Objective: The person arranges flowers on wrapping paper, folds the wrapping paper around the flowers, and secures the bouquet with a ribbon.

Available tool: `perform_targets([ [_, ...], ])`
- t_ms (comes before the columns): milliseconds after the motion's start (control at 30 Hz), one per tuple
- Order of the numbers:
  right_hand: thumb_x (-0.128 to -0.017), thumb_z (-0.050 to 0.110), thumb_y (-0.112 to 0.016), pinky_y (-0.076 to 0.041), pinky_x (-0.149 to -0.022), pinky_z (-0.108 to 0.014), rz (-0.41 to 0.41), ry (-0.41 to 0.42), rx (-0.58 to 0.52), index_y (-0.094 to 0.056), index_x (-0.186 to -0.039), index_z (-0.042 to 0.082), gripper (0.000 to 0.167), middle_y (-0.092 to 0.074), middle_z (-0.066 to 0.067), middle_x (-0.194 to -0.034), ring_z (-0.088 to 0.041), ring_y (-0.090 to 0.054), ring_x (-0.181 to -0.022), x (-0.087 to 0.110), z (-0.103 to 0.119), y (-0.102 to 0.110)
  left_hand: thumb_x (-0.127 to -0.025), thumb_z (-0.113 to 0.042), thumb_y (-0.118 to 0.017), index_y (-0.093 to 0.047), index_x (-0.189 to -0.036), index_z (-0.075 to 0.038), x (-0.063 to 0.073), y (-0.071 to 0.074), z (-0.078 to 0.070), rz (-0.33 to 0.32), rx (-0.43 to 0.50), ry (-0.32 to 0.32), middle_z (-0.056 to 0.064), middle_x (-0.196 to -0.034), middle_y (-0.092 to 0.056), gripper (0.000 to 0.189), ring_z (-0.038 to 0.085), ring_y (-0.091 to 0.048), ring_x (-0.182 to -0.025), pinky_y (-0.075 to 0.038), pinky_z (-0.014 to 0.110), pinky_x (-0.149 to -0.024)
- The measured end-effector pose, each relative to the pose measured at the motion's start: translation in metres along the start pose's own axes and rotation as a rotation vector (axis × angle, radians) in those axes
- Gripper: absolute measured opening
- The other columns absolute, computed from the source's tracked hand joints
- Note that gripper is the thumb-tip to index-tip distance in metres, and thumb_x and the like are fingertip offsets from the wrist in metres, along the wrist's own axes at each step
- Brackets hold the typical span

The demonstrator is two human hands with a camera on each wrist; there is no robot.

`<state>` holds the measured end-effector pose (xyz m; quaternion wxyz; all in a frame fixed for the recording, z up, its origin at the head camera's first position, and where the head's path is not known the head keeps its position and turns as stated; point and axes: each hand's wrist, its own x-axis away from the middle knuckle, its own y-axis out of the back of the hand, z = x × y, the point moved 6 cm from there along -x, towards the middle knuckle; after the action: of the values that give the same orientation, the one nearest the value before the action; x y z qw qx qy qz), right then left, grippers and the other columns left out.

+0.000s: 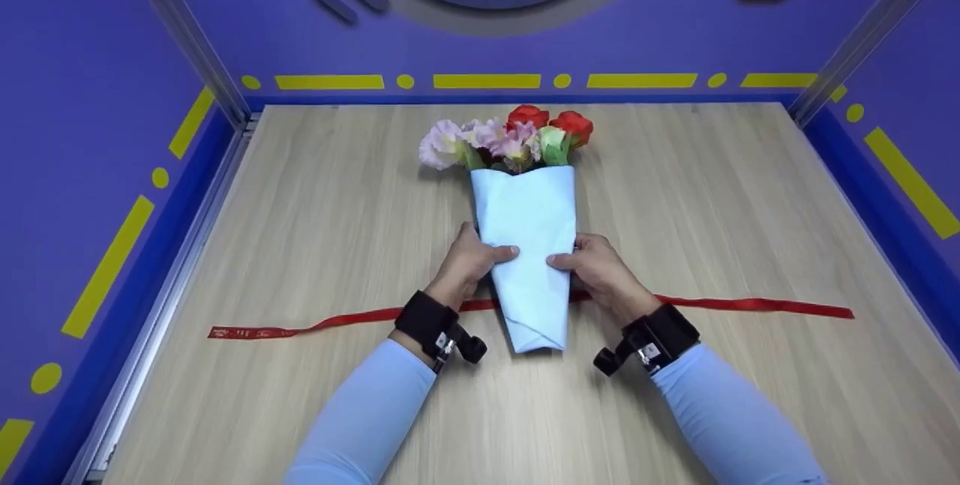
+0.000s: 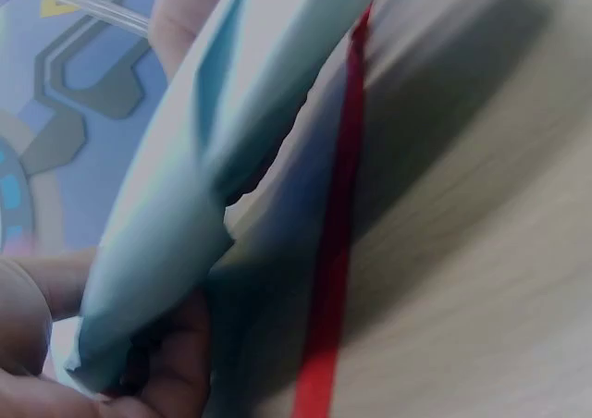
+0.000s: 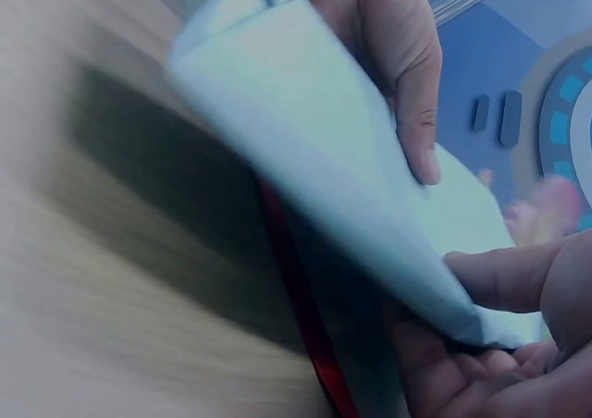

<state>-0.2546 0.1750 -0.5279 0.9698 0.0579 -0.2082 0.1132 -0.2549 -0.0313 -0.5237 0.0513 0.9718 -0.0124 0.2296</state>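
A bouquet wrapped in light blue paper (image 1: 529, 208) is held between both hands, with pink, red and pale green flowers (image 1: 517, 136) at its far end. My left hand (image 1: 466, 258) grips the left side, thumb on top and fingers curled beneath. On the right side, my right hand (image 1: 600, 267) grips in the same way, as the right wrist view also shows. A long red ribbon (image 1: 750, 306) lies across the table and passes under the bouquet. In the wrist views the wrap (image 2: 157, 224) hangs above the table and casts a shadow over the ribbon (image 2: 331, 288).
The wooden tabletop (image 1: 337, 208) is bounded by a blue back wall (image 1: 315, 43) and blue side walls with yellow marks. Metal posts stand in the back corners. A black strap with a small camera (image 1: 429, 327) sits on each wrist.
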Motion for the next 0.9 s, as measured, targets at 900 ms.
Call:
perform_targets([
  [900, -0.094, 0.022, -0.08, -0.05, -0.072, -0.032, -0.244, 0.12, 0.627, -0.048, -0.141, -0.003, 0.063, -0.067, -0.015, -0.105, -0.025, -0.065, -0.089, 0.009, 0.009, 0.012, -0.09, -0.012, -0.084, -0.021, -0.165, 0.006, 0.024, -0.001, -0.013, -0.152, -0.572, -0.307, 0.028, -0.163, -0.04, 0.099, 0.039, -0.043, -0.15, -0.038, 0.046, -0.123],
])
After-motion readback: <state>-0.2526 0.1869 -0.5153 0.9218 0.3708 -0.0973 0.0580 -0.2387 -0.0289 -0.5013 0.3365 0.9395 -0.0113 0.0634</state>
